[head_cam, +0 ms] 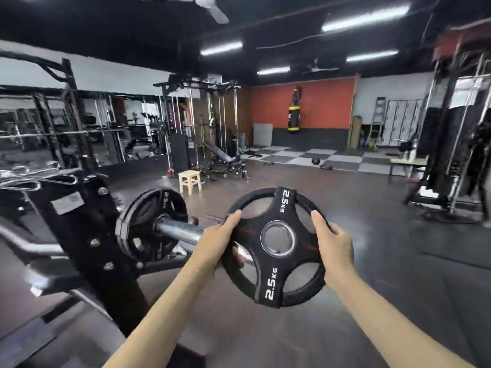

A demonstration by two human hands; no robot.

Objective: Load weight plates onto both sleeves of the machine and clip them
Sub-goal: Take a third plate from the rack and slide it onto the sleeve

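Machine frame point(87, 235), black steel, bolted, at left; rigid and not going anywhere. Chrome sleeve point(180, 231) jutting out of it toward centre, smooth and probably slick, free end hidden behind the left hand. Loaded plates point(150, 224) already seated at the sleeve's inner end against the frame, looks like two, marked 2.5 kg; no clip seen on them.

Held plate point(275, 247) up in the air at the sleeve's outer end, face toward the camera, centre hole with metal ring not yet on the sleeve. Marked 2.5 KG: light for iron, stiff, rubbery black coat likely grippy, not fragile. Three cut-outs between spokes give good handholds; rim also fine. Left hand point(218, 243) clamped on the left rim, thumb over the front face, fingers curled behind through a cut-out. Right hand point(334, 245) clamped on the right rim, thumb on the front, fingers wrapped behind. Two-handed hold looks secure.

Judgement: hole must be turned to face the sleeve end and lined up square, or the ring will bind on the chrome.

Around: wooden stool point(190, 181) on the floor beyond the sleeve, well apart. Bench point(225, 159) and cable rack behind it. Punching bag point(293, 116) on the far orange wall. Nothing between plate and sleeve save the left hand itself.
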